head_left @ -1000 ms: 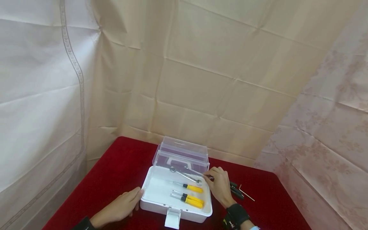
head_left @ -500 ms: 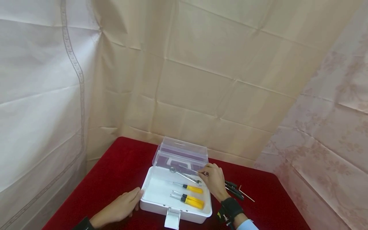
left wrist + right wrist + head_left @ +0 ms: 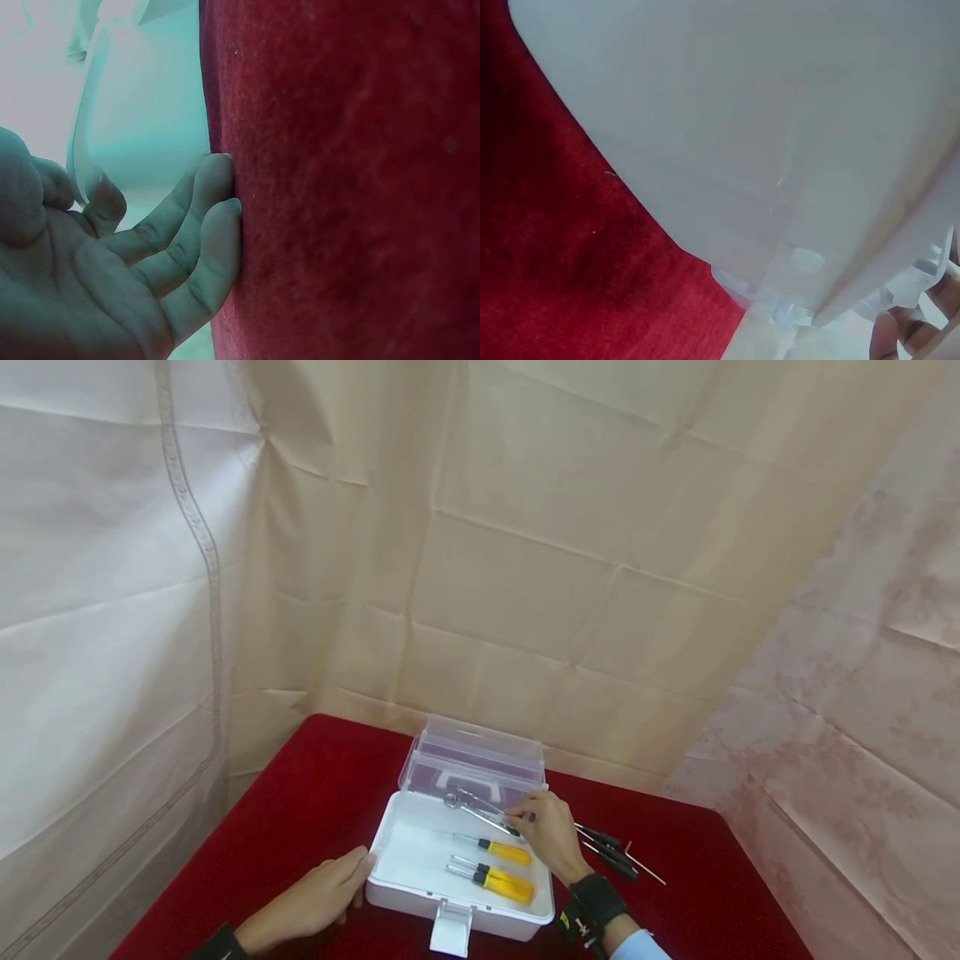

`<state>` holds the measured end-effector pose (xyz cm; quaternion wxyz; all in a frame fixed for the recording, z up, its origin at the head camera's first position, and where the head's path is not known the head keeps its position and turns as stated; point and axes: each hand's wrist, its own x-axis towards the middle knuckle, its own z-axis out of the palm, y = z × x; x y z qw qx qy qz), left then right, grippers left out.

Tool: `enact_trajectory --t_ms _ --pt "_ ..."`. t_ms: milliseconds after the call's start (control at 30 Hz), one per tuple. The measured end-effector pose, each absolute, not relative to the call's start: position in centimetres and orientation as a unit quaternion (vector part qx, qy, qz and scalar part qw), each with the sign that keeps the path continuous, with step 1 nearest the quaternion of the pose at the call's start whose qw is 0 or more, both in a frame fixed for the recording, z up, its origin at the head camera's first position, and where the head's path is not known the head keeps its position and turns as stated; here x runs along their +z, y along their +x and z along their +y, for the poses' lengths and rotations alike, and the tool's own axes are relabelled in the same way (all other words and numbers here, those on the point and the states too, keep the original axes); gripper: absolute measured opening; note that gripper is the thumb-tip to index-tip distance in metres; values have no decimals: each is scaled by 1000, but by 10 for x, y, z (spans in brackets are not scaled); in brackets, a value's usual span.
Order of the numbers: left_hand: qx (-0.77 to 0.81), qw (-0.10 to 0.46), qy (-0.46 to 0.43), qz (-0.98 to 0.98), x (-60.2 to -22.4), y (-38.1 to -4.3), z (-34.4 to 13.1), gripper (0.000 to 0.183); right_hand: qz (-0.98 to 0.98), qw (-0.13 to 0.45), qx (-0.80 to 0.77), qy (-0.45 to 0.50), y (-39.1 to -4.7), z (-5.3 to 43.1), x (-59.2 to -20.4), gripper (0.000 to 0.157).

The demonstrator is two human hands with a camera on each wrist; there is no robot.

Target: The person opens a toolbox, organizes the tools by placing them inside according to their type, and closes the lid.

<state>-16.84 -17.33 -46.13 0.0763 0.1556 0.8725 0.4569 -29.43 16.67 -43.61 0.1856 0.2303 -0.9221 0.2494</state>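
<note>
A slim tool (image 3: 478, 800) juts leftward from the right hand (image 3: 551, 837) pinching it.

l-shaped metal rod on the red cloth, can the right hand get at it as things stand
Probably yes: nothing covers the rod. But the right hand pinches a slim tool, which it would likely need to release first, and dark-handled tools lie between.

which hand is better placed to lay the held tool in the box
Probably the right hand: it pinches the slim tool at the box, while the left hand touches the box's side.
</note>
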Motion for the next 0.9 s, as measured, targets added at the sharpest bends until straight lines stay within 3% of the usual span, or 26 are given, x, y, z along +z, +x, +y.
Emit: enact_trajectory --t_ms 167,433,533,733,900 --pt "455 77 155 873 -460 -170 -174 33 -916 165 291 222 -296 172 -436 15" --pt "456 78 152 873 -461 -169 -174 34 -918 242 286 131 -298 233 -446 14" --pt "461 81 146 872 -460 -169 -174 34 -948 197 232 97 -303 278 -457 25" --pt "461 81 148 871 -461 -169 -175 34 -983 26 181 34 -303 350 -484 50" --pt "457 73 156 873 -462 -170 -174 35 -979 18 200 41 -303 365 -486 47"
